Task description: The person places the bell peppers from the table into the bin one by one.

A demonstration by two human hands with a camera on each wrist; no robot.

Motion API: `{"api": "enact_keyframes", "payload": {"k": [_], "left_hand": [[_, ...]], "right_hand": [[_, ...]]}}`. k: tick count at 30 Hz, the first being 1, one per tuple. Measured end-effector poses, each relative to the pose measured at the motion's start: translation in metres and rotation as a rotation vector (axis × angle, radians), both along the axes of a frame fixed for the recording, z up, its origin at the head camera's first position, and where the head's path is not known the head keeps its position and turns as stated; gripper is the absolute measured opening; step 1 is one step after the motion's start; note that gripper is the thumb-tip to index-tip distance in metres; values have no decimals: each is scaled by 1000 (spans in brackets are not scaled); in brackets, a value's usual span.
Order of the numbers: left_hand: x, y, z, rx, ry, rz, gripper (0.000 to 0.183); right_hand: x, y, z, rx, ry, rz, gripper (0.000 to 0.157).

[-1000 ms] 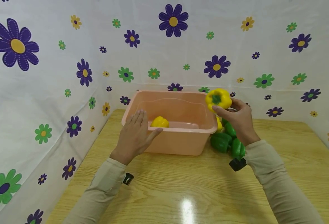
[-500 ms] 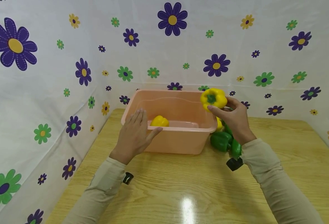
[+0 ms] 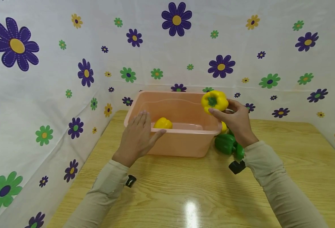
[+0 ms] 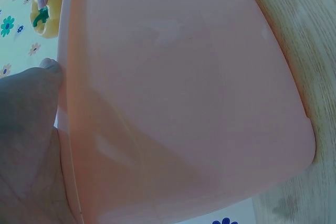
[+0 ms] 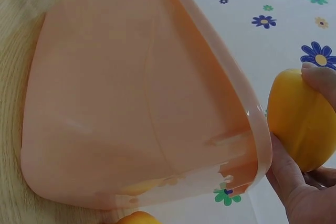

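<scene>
With thumb and fingers my right hand [image 3: 237, 122] grips a yellow bell pepper [image 3: 219, 100] over the right end of a pink plastic tub [image 3: 178, 144]. The pepper's green stem faces toward me. In the right wrist view this pepper [image 5: 299, 116] is just beyond the tub's rim [image 5: 257, 124]. My left hand [image 3: 137, 136] rests at the tub's front left rim, fingers straight and thumb spread along the edge. Another yellow bell pepper [image 3: 163, 123] lies inside the tub, partly hidden by the front wall.
Green bell peppers [image 3: 225, 144] and a yellow one [image 3: 223, 127] lie on the wooden table [image 3: 167, 190] against the tub's right side, partly hidden by my right hand. A flower-printed white sheet [image 3: 190, 50] hangs behind and to the left.
My right hand has carried the yellow bell pepper a little left, from beside the tub's right corner to over its right end. My left hand stays at the rim.
</scene>
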State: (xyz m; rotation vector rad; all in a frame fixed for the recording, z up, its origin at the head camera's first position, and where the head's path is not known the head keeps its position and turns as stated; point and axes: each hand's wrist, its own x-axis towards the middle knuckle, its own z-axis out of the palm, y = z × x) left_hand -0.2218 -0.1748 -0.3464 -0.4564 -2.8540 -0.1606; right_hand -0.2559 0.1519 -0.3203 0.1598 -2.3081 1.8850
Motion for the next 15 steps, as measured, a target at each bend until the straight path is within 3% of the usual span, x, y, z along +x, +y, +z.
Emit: {"api": "enact_keyframes", "payload": {"k": [15], "left_hand": [[-1,-1,0,0,-8,-1,96]], "right_hand": [[-4,-2,-4,52,-2,22,84]]}}
